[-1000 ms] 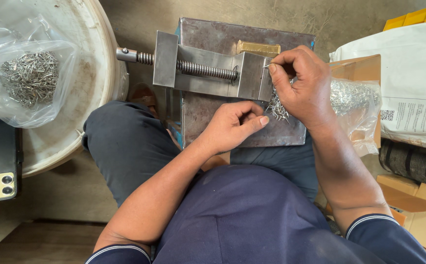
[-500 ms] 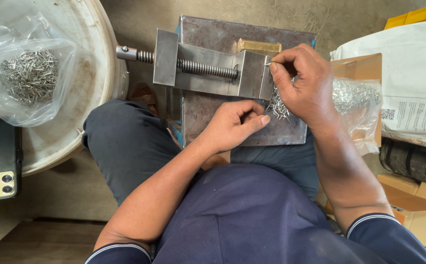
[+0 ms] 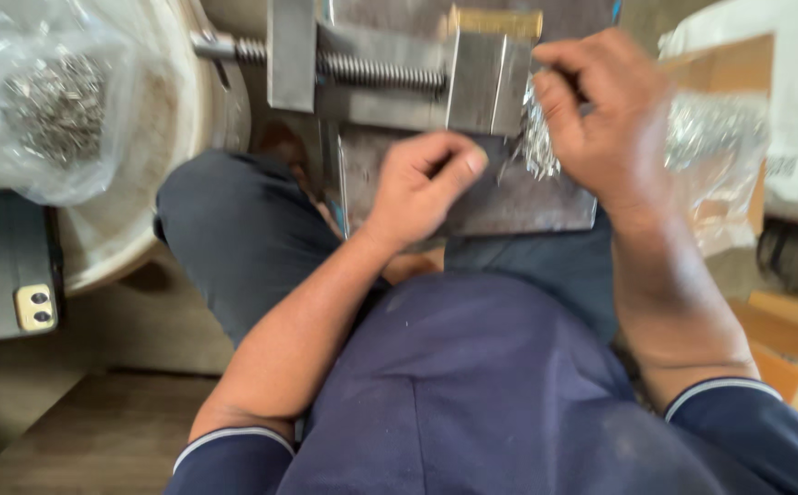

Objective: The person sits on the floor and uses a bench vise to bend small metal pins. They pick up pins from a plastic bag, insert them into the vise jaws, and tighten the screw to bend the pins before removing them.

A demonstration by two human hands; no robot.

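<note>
Upper centre, the right hand (image 3: 614,115) pinches a cluster of small shiny metal pieces (image 3: 538,145) beside the vise (image 3: 390,69); the left hand (image 3: 422,183), loosely curled, steadies the steel plate (image 3: 527,206) below.

- The vise (image 3: 390,78) is bare grey metal, matt and worn, with a ribbed threaded screw (image 3: 376,69).
- The plate (image 3: 509,206) under it is dull, scuffed steel.
- The small pieces (image 3: 538,142) beside the right hand (image 3: 610,119) are shiny silver metal.
- The bag (image 3: 42,101) at the left is clear, glossy, crinkled plastic over grey metal bits.
- The box (image 3: 724,64) is matt brown cardboard.
- The shirt (image 3: 481,403) is dark blue cloth.
</note>
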